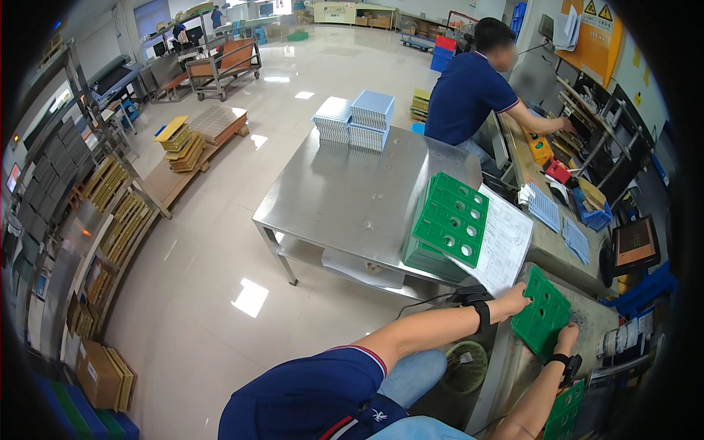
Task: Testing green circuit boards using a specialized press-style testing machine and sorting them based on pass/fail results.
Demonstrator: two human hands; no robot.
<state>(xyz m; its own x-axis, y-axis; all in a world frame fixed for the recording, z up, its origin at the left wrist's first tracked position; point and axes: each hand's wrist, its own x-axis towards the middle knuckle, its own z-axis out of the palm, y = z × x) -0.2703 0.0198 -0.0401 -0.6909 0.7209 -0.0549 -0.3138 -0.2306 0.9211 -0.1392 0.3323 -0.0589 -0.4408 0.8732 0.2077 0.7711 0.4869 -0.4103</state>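
A green circuit board panel with round holes is held over the workbench at the lower right. My left hand grips its left edge, fingers closed on it. At its near right edge, my right hand is also closed on the board. Farther left, a stack of similar green boards stands on the steel table's right end, the top board turned slightly askew. A sheet of paper with writing lies beside and partly under it. More green board shows past my right forearm, partly hidden.
The steel table carries stacks of pale blue and white panels at its far end. A seated co-worker reaches into a bench rack. A monitor stands on the right. A round bin sits below my left arm.
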